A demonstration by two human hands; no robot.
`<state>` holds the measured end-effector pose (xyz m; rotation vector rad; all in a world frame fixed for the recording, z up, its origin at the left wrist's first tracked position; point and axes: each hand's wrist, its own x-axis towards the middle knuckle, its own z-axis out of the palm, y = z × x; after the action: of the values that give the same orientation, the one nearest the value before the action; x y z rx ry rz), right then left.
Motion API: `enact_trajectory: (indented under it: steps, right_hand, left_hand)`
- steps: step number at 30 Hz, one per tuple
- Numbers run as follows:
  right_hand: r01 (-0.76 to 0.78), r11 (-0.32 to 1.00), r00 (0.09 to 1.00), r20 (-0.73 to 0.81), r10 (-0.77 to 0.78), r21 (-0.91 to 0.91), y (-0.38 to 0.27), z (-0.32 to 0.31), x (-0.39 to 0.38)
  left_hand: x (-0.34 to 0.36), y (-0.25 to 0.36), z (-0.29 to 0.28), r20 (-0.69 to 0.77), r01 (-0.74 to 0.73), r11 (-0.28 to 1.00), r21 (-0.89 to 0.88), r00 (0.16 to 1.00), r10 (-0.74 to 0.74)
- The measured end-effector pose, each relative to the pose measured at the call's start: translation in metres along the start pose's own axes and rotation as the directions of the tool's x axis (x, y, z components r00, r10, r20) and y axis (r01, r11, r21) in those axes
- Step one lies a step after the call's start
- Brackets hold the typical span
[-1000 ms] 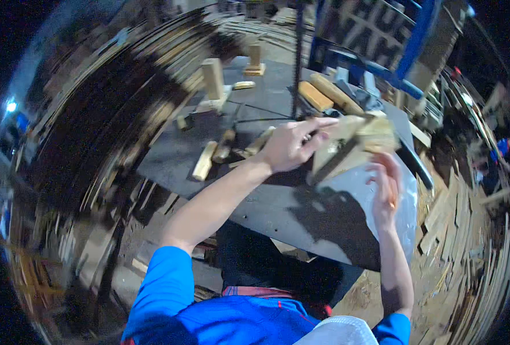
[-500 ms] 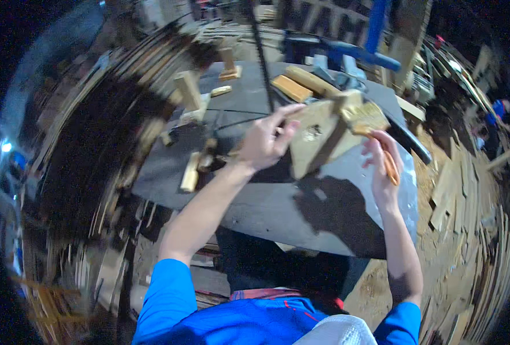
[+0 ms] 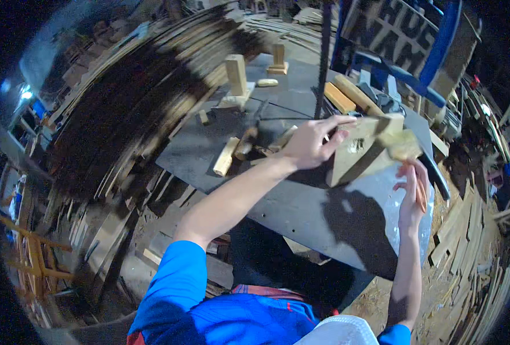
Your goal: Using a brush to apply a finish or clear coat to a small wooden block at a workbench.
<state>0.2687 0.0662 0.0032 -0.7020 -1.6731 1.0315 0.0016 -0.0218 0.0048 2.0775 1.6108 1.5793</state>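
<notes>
My left hand (image 3: 317, 144) grips the upper left edge of a pale wooden board (image 3: 344, 164), its fingers along the edge and its thumb near the front face. The board stands tilted on the grey table, with a rough hole or knot (image 3: 356, 145) in its face. In my right hand (image 3: 411, 190) is a wide brush (image 3: 403, 145) with pale bristles and an orange-brown handle. Its bristles are blurred and overlap the board's right side; whether they touch it I cannot tell. A dark shadow band crosses the board.
The grey table (image 3: 289, 201) bears a hammer (image 3: 249, 138), a short wood stick (image 3: 226, 156), upright wood blocks (image 3: 236, 75) and an orange-tan block (image 3: 339, 99). A thin dark blade (image 3: 325, 57) rises beside a blue machine frame (image 3: 439, 52). Stacked planks (image 3: 134, 86) lie left.
The whole view has shifted, so the table and both hands sit farther right and lower. The brush has moved slightly down relative to the board. My left hand keeps its hold on the board.
</notes>
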Motion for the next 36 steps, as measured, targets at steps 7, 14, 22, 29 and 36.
enact_trajectory:
  steps: [7, 14, 22, 29, 36]
  right_hand:
    - [-0.169, 0.965, 0.853, 0.520, 0.042, 0.200, 0.003, 0.003, -0.008]
    - [0.004, 0.981, 0.971, 0.233, -0.050, 0.192, 0.013, 0.001, 0.006]
    - [-0.061, 0.980, 0.981, 0.195, 0.023, 0.188, 0.003, 0.003, -0.006]
    - [-0.125, 0.992, 0.864, 0.493, 0.108, 0.002, -0.004, -0.007, -0.007]
    - [0.312, 0.739, 0.946, 0.266, -0.185, -0.598, 0.023, -0.069, -0.010]
  left_hand:
    - [0.001, -0.003, -0.006, -0.005, 0.024, 0.999, 0.039, 1.000, -0.024]
    - [0.005, -0.005, -0.007, -0.044, -0.001, 0.994, 0.107, 0.999, 0.005]
    - [0.001, -0.008, 0.000, -0.073, 0.084, 0.996, 0.039, 0.994, -0.081]
    - [0.006, 0.023, -0.003, -0.075, 0.095, 0.993, 0.064, 0.993, -0.090]
    - [0.010, 0.008, 0.009, -0.036, -0.060, 0.994, 0.095, 0.997, 0.064]
